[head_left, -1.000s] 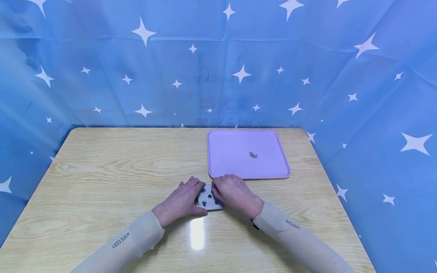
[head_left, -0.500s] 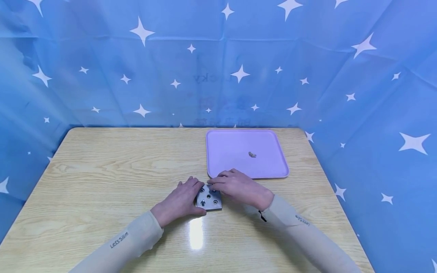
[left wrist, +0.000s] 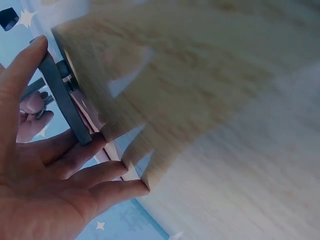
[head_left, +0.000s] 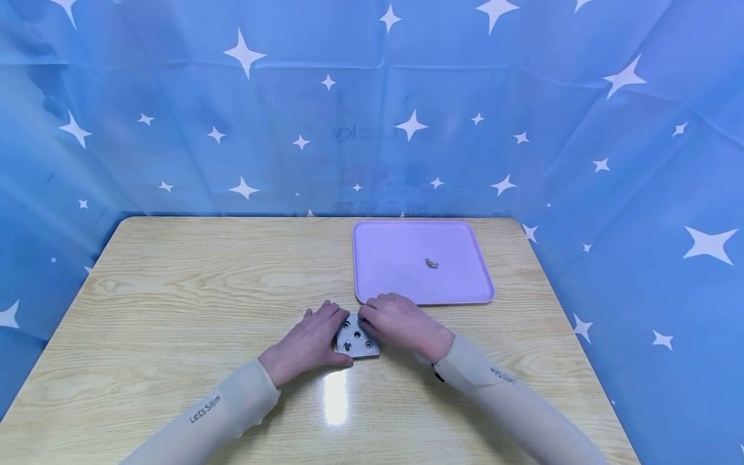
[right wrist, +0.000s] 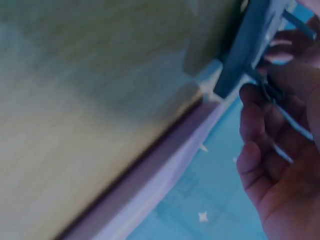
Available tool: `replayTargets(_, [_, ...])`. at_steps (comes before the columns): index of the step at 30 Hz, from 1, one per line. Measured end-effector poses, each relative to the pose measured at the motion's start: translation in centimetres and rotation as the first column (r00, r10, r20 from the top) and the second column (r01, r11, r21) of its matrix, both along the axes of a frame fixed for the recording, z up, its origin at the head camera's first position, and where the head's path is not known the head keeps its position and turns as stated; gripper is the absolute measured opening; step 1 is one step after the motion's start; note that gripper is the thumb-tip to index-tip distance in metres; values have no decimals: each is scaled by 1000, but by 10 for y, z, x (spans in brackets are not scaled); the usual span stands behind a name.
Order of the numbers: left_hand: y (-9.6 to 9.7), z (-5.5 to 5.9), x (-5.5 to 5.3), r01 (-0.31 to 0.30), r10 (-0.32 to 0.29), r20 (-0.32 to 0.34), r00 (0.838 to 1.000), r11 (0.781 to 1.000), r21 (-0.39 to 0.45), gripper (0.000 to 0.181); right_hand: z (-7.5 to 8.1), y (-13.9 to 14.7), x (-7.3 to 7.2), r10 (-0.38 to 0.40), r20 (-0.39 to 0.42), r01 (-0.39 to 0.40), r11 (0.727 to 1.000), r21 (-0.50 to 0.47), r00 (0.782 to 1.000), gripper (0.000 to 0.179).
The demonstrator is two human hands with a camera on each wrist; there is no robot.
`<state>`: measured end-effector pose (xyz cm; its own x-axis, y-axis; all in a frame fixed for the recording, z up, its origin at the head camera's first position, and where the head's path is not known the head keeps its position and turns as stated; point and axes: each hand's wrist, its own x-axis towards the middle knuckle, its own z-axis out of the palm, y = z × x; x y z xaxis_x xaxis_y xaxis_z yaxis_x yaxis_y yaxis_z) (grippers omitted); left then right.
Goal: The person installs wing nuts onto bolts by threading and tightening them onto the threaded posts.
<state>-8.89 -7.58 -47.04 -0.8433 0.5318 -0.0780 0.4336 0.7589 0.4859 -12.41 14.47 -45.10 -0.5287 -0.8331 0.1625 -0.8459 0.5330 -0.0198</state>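
A square grey metal plate (head_left: 364, 349) with several holes lies at the table's middle in the head view. My left hand (head_left: 308, 341) holds its left side, thumb on the near edge and fingers on the far one. In the left wrist view the plate (left wrist: 65, 102) shows edge-on, a threaded bolt (left wrist: 34, 87) standing out from its upper face. At the far right corner my right hand (head_left: 401, 326) pinches a second bolt (right wrist: 254, 74) at the plate, seen in the right wrist view; the fingertips partly cover it.
A purple tray (head_left: 386, 258) lies behind the right hand, close to the plate. Small brownish metal pieces (head_left: 431, 263) rest in it. Blue star-patterned cloth (head_left: 267, 129) surrounds the wooden table (head_left: 203, 278) at the back and sides.
My right hand's fingers drew back and straightened half a second ago, then came in again and curled at the plate's far right corner. The left hand and plate stayed put.
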Motion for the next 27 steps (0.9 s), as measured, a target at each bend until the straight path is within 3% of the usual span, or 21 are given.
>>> replayTargets(7, [1,0,1,6,-6,-19,1000,1000,3,85,-5,-7,8,-146,118,158,983,-94,982,11])
replayTargets(10, [1,0,1,3,-3,-16,1000,1000,1,85,-4,-5,9,-167,138,179,981,-76,976,13])
replayTargets(12, [1,0,1,4,-4,-12,1000,1000,-3,86,0,-2,8,-170,136,177,983,-43,976,24])
replayTargets(16, [2,0,1,2,-2,-7,1000,1000,-7,86,14,9,5,-120,119,113,992,59,986,44])
replayTargets(22, [2,0,0,-8,8,6,1000,1000,-18,86,27,19,1,61,43,-68,980,189,997,39])
replayTargets(27, [2,0,0,-5,5,7,1000,1000,-12,85,24,19,-1,114,-26,-106,971,213,993,32])
